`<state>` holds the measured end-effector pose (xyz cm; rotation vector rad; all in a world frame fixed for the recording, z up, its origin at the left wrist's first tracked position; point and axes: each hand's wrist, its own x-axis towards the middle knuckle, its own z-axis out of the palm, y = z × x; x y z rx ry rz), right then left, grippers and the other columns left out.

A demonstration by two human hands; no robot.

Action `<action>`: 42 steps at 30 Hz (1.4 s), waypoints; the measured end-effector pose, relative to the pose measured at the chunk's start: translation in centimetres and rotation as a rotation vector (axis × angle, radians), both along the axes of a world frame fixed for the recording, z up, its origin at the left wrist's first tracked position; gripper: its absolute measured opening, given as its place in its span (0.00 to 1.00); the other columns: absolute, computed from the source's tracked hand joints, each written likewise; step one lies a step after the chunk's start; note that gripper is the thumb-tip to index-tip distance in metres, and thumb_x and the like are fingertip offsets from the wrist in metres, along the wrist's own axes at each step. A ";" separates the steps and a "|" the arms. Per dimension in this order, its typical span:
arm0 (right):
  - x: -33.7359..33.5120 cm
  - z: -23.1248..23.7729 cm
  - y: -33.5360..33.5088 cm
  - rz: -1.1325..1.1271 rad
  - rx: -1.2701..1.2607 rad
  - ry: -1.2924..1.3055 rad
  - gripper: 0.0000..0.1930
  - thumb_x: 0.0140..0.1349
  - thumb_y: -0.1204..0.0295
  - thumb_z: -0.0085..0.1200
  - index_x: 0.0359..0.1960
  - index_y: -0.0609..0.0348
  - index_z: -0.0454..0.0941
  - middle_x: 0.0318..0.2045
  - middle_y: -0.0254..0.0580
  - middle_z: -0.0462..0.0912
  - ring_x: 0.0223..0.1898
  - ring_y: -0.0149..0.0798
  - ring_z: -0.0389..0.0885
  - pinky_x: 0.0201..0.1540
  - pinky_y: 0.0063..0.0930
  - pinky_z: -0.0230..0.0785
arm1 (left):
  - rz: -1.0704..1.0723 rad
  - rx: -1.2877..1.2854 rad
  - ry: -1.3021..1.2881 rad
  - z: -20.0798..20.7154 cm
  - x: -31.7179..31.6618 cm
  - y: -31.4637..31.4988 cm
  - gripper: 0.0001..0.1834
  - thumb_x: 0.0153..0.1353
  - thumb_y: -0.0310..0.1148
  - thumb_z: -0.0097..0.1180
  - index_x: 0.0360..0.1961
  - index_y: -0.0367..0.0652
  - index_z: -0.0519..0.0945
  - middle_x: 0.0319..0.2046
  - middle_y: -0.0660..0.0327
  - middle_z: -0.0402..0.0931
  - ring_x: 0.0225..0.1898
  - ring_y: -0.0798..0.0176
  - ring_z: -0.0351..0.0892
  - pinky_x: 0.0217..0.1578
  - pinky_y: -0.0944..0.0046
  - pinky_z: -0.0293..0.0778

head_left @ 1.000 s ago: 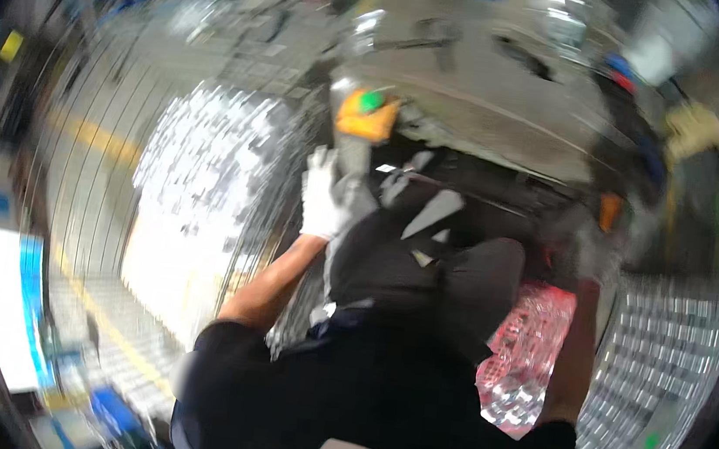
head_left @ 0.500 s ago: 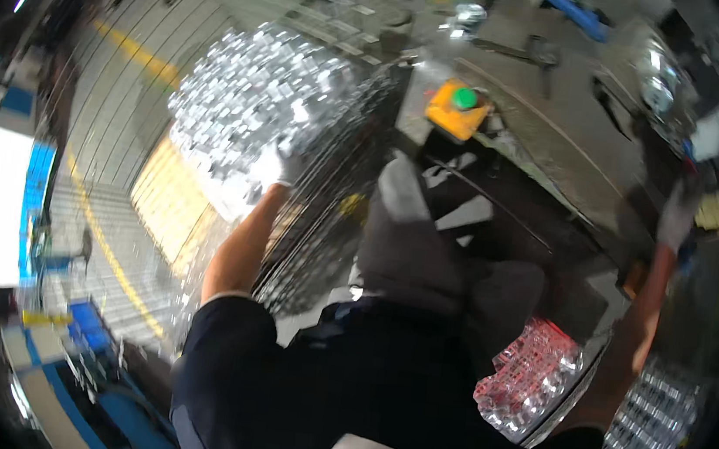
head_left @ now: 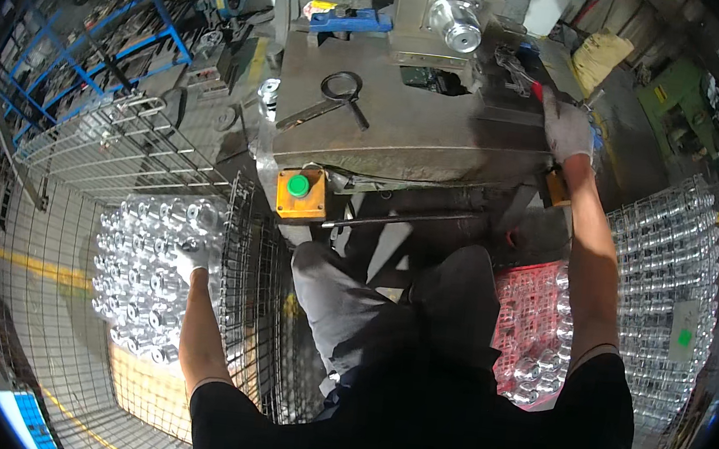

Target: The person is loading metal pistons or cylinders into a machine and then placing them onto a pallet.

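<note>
My left hand (head_left: 192, 259), in a white glove, reaches into a wire cage at the left. Its fingers are closed about a shiny round metal part (head_left: 190, 244) at the top of a stack of similar parts (head_left: 138, 267). At the right of the metal machine table (head_left: 438, 141), my right hand (head_left: 569, 131), gloved in grey-white, is closed at the end of a red-handled tool (head_left: 537, 90). Most of the tool's grip is hidden by the fingers. A large shiny metal cylinder (head_left: 457, 24) is mounted in a block at the table's back.
An orange box with a green button (head_left: 298, 188) hangs at the table's front edge. On the table lie a ring-headed tool (head_left: 341, 88) and a blue clamp (head_left: 350, 22). A red crate (head_left: 526, 308) and a wire cage of metal parts (head_left: 669, 283) stand at my right.
My view has swung and sharpened, bringing the table to the upper middle. My left hand remains at the stacked metal parts, and my right stays at the table's right end.
</note>
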<state>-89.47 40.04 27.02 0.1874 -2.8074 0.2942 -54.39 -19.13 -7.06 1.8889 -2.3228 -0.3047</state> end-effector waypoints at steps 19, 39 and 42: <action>-12.1 -5.3 -20.6 -0.095 -1.818 -0.172 0.42 0.41 0.60 0.68 0.55 0.52 0.54 0.45 0.47 0.72 0.36 0.42 0.76 0.33 0.37 0.70 | -0.017 0.230 1.257 5.0 9.0 7.2 0.33 0.56 0.31 0.57 0.61 0.41 0.58 0.56 0.44 0.63 0.52 0.50 0.70 0.52 0.56 0.70; 11.2 -6.0 -12.9 0.516 -1.349 0.047 0.29 0.43 0.88 0.58 0.50 0.62 0.63 0.41 0.41 0.73 0.45 0.35 0.75 0.47 0.28 0.71 | -0.462 1.030 1.830 17.4 4.5 20.0 0.34 0.58 0.48 0.52 0.60 0.40 0.61 0.59 0.53 0.62 0.60 0.52 0.60 0.60 0.47 0.55; 12.2 -8.5 -10.0 0.524 -1.610 0.236 0.25 0.44 0.81 0.63 0.46 0.61 0.66 0.40 0.36 0.75 0.41 0.30 0.76 0.45 0.24 0.70 | -0.569 1.243 1.774 19.3 1.1 24.5 0.33 0.59 0.49 0.50 0.60 0.43 0.62 0.59 0.54 0.62 0.61 0.53 0.59 0.61 0.44 0.52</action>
